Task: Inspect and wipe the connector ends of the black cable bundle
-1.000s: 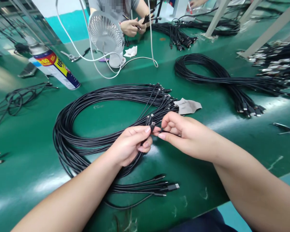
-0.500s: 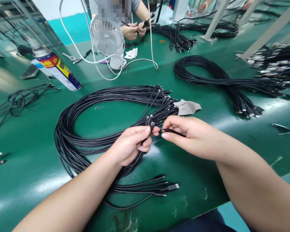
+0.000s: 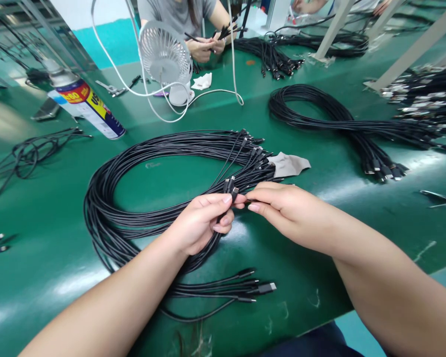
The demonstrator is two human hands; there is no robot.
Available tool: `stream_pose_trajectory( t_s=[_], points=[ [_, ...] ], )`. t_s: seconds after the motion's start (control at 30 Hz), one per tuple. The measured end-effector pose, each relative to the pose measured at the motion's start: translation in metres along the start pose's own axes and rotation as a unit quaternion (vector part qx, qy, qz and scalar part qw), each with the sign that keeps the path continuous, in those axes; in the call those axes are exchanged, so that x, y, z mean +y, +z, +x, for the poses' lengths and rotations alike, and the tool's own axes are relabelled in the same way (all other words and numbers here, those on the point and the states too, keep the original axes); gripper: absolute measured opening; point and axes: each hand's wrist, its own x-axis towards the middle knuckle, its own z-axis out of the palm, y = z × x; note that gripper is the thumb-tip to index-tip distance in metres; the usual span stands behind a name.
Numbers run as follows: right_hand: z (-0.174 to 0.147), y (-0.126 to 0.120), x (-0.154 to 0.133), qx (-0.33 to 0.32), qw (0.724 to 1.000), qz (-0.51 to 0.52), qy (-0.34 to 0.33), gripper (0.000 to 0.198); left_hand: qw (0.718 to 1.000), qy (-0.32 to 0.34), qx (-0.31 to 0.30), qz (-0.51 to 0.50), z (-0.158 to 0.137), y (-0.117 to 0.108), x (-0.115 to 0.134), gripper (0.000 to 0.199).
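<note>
My left hand (image 3: 200, 223) is closed around a small bunch of black USB cables (image 3: 230, 186), their metal-tipped plugs standing up above the thumb. Close to its fingertips, my right hand (image 3: 290, 210) pinches a thin black thing, mostly hidden by the fingers; its kind does not show. Under and behind both hands lies a big coil of black cables (image 3: 104, 188), with many plug ends bunched at its right. A grey cloth scrap (image 3: 290, 165) touches those ends. Nearer me, several loose cable ends (image 3: 263, 288) rest on the green table (image 3: 301, 307).
A spray can (image 3: 89, 106) and a small fan (image 3: 163, 54) with a looping white cord stand beyond the coil. Another cable bundle (image 3: 308, 109) lies right. Metal tweezers (image 3: 438, 198) sit at the right edge. Across the table, a person's hands (image 3: 208, 48) hold cables.
My right fingers have closed further over the thin black thing, which shows less now. My left hand and its cables have barely moved.
</note>
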Motion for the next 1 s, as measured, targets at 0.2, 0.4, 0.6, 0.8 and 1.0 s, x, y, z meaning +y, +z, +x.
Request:
stream_pose_trajectory(
  t_s=[0.2, 0.4, 0.6, 0.8, 1.0],
  points=[
    [-0.005, 0.012, -0.002, 0.016, 0.999, -0.046, 0.000, 0.029, 1.000, -0.007, -0.001, 0.001, -0.001, 0.000, 0.000, 0.023],
    [-0.004, 0.017, -0.003, 0.091, 0.982, -0.158, -0.038, 0.026, 1.000, 0.002, 0.010, 0.002, 0.001, -0.001, 0.000, 0.021],
    [-0.003, 0.011, -0.007, 0.075, 0.981, -0.172, -0.043, 0.024, 1.000, 0.004, 0.023, 0.008, 0.002, 0.000, 0.000, 0.021],
    [-0.006, 0.002, -0.007, 0.098, 0.988, -0.122, -0.003, 0.026, 0.999, -0.004, 0.032, 0.004, 0.001, 0.001, -0.001, 0.026],
    [-0.003, 0.006, -0.009, 0.153, 0.980, -0.128, -0.013, 0.023, 1.000, -0.003, 0.004, 0.004, 0.001, -0.001, -0.002, 0.027]
  ],
)
